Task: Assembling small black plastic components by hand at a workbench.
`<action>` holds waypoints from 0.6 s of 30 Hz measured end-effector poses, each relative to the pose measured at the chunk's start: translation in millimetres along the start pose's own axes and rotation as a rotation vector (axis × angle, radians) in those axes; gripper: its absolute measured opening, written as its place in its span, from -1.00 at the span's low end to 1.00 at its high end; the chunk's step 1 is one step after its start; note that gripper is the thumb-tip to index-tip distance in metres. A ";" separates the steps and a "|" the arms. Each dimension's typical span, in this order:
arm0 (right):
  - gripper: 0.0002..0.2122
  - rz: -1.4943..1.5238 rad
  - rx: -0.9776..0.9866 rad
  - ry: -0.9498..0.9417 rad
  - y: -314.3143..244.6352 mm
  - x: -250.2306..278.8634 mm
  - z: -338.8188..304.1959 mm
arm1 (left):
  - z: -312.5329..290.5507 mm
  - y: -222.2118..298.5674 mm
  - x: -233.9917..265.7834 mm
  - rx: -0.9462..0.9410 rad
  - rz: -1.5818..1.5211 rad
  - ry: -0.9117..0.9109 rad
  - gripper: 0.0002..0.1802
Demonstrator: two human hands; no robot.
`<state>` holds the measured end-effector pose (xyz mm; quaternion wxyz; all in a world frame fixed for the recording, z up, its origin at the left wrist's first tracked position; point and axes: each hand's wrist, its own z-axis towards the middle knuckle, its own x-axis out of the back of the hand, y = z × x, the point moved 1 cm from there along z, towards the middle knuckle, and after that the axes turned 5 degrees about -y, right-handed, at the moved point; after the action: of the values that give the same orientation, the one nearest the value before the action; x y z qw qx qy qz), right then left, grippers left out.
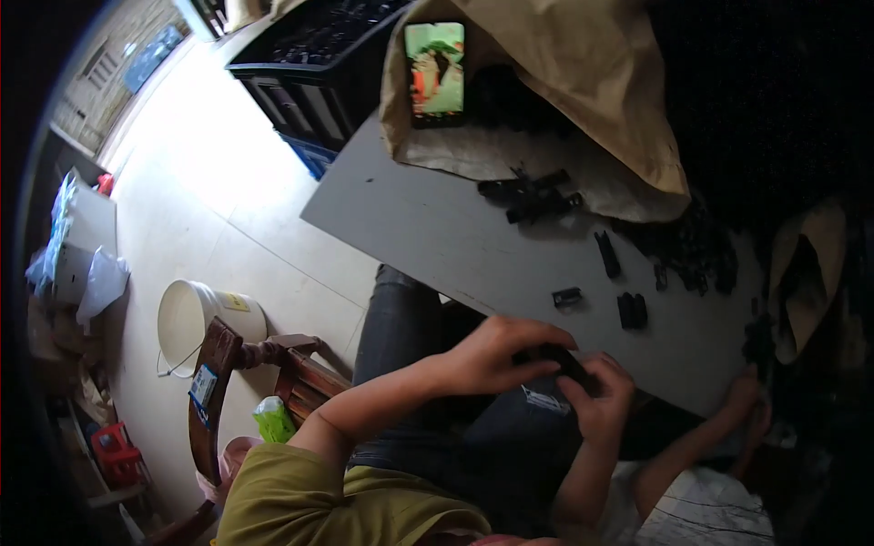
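Note:
Close to the table's near edge, my left hand (501, 357) and my right hand (603, 393) grip one small black part (568, 364) between them. Fingers cover much of it, so its exact kind does not show. Just beyond on the grey table (437, 237) lie a short black piece (566, 298), a blocky black piece (632, 311) and a longer black piece (606, 255). A small heap of similar black parts (533, 194) rests at the mouth of a tan sack (610, 100).
A lit phone (435, 73) leans on the sack. More black parts (696, 250) are piled at the right, near another person's hand (746, 400). Black crates (305, 91) stand beyond the table. Left are a white bucket (214, 318) and a wooden chair (296, 378).

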<state>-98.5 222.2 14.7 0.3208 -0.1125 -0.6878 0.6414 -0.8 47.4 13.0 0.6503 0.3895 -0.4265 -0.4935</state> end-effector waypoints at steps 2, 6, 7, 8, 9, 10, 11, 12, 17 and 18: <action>-0.83 -0.114 0.073 0.022 -9.7 -11.1 3.4 | -6.2 -2.1 5.6 0.061 -0.009 0.008 -0.69; -0.72 -0.290 0.130 0.035 -1.8 -3.5 8.7 | -11.6 -24.3 8.7 0.082 -0.084 0.164 -0.89; -0.69 -0.507 0.152 0.183 4.3 5.0 11.9 | -8.0 -26.0 16.6 0.112 -0.042 0.224 -0.90; -0.67 -0.724 0.178 0.331 12.0 17.0 14.9 | -2.1 -26.9 27.5 0.138 0.005 0.287 -0.90; -0.67 -0.719 0.182 0.331 20.3 25.2 20.5 | 0.8 -39.5 36.1 0.228 -0.052 0.328 -0.89; -0.67 -0.757 0.098 0.437 30.8 33.9 26.7 | 11.7 -41.6 43.5 0.227 -0.047 0.330 -0.89; -0.68 -0.798 0.015 0.541 36.1 39.5 29.7 | 26.4 -41.2 48.5 0.126 0.282 0.358 -0.83; -0.68 -0.798 0.022 0.540 36.6 40.7 31.2 | 40.7 -39.3 50.1 0.021 0.612 0.381 -0.76; -0.70 -0.955 -0.051 0.466 47.4 31.8 38.4 | 119.1 -48.6 36.9 0.094 0.999 0.324 -0.70; -0.70 -0.945 -0.031 0.451 45.7 28.2 39.6 | 131.2 -52.4 37.2 0.231 1.159 0.205 -0.71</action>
<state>-155.1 213.1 -19.4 0.7137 0.0700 -0.5866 0.3763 -134.7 -11.0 14.3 0.8047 0.2072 -0.5555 0.0314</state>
